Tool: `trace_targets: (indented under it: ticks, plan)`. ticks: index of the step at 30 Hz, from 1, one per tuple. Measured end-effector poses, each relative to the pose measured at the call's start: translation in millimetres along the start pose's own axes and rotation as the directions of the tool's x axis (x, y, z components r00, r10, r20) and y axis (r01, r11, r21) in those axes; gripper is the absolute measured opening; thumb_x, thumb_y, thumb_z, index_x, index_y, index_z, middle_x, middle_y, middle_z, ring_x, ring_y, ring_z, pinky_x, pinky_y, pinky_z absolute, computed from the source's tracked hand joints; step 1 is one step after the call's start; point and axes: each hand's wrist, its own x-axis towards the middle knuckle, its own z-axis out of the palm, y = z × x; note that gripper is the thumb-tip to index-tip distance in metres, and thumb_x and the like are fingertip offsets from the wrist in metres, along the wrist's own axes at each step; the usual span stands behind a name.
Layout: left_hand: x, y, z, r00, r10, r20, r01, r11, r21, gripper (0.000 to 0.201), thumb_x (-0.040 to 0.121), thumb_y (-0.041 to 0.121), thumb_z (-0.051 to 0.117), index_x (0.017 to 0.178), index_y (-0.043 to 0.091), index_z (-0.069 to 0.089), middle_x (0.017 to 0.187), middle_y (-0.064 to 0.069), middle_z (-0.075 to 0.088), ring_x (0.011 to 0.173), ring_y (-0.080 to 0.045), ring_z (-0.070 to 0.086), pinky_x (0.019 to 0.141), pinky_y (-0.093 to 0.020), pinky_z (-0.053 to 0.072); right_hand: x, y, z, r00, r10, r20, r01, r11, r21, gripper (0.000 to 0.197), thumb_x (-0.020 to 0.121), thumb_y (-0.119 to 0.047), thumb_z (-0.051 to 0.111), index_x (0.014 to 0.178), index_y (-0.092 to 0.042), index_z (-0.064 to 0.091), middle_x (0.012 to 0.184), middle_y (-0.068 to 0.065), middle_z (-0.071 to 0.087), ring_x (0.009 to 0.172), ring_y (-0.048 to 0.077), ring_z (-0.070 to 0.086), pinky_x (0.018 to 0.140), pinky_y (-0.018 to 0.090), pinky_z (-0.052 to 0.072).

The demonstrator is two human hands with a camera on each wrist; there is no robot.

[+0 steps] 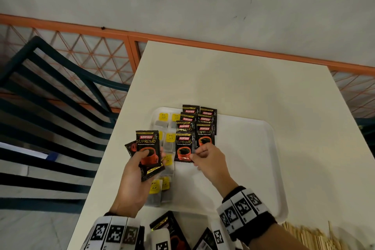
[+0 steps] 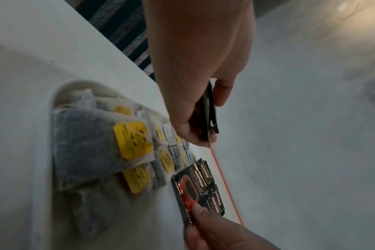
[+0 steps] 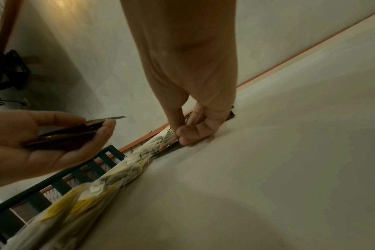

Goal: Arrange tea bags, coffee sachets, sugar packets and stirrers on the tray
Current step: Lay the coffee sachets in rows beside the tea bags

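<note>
A white tray lies on the white table. Tea bags with yellow tags fill its left side, also seen close up as tea bags. Black coffee sachets lie overlapped in two rows beside them. My right hand pinches the corner of the nearest sachet lying on the tray, shown as the right hand. My left hand holds a small stack of coffee sachets above the tray's left edge, thumb on top; these held sachets show edge-on.
More coffee sachets lie on the table at the near edge, between my wrists. Wooden stirrers lie in a pile at the near right. A dark slatted chair stands left of the table. The tray's right half holds nothing.
</note>
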Motion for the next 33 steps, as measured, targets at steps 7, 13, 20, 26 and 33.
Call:
trace_targets:
  ticks: [7, 13, 20, 26, 33]
  plan:
    - [-0.4, -8.7, 7.4, 0.997, 0.06, -0.048, -0.048, 0.975, 0.216, 0.02, 0.089, 0.004, 0.052, 0.105, 0.013, 0.06, 0.082, -0.004, 0.072, 0.077, -0.017, 0.069, 0.062, -0.028, 0.053, -1.4, 2.2, 0.5, 0.999, -0.046, -0.028, 0.044, 0.996, -0.073, 0.013, 0.082, -0.017, 0.068, 0.083, -0.015, 0.056, 0.071, -0.003, 0.059, 0.065, 0.013, 0.057, 0.062, 0.022, 0.049]
    - [-3.1, -19.8, 20.6, 0.995, 0.088, 0.048, -0.099, 0.938, 0.334, 0.021, 0.082, 0.003, 0.06, 0.099, 0.015, 0.063, 0.08, -0.001, 0.074, 0.075, -0.014, 0.071, 0.064, -0.025, 0.054, -18.5, -20.9, -8.8, 0.979, -0.119, 0.163, 0.111, 0.992, 0.058, 0.018, 0.091, -0.034, 0.054, 0.095, -0.018, 0.06, 0.074, -0.006, 0.061, 0.065, 0.005, 0.057, 0.054, 0.012, 0.043]
    - [-1.4, -28.8, 30.7, 0.998, 0.011, 0.066, -0.032, 0.946, 0.324, 0.017, 0.084, 0.011, 0.06, 0.1, 0.013, 0.066, 0.089, -0.009, 0.073, 0.083, -0.022, 0.07, 0.071, -0.032, 0.053, -24.1, -26.0, -18.4, 0.965, -0.143, 0.219, 0.103, 0.977, 0.184, 0.004, 0.088, -0.019, 0.06, 0.085, -0.022, 0.061, 0.078, -0.006, 0.06, 0.067, 0.006, 0.055, 0.057, 0.017, 0.049]
    - [1.5, -28.7, 25.5, 0.998, -0.065, 0.02, 0.057, 0.957, 0.285, 0.022, 0.09, 0.004, 0.049, 0.109, 0.008, 0.06, 0.094, -0.013, 0.069, 0.079, -0.021, 0.067, 0.065, -0.029, 0.052, -15.4, -15.5, -34.9, 0.971, -0.067, 0.228, 0.039, 0.991, 0.125, 0.012, 0.093, -0.01, 0.05, 0.094, -0.01, 0.062, 0.094, 0.008, 0.062, 0.068, 0.01, 0.055, 0.061, 0.016, 0.049]
    - [2.0, -28.7, 15.3, 0.998, -0.057, -0.014, 0.059, 0.96, 0.273, 0.027, 0.091, 0.007, 0.051, 0.117, 0.009, 0.057, 0.109, -0.019, 0.067, 0.092, -0.027, 0.065, 0.058, -0.024, 0.054, 3.5, 5.4, -43.7, 0.996, 0.078, -0.043, -0.072, 0.99, 0.12, 0.014, 0.086, -0.011, 0.063, 0.099, -0.009, 0.059, 0.083, 0.005, 0.063, 0.061, 0.012, 0.055, 0.058, 0.02, 0.047]
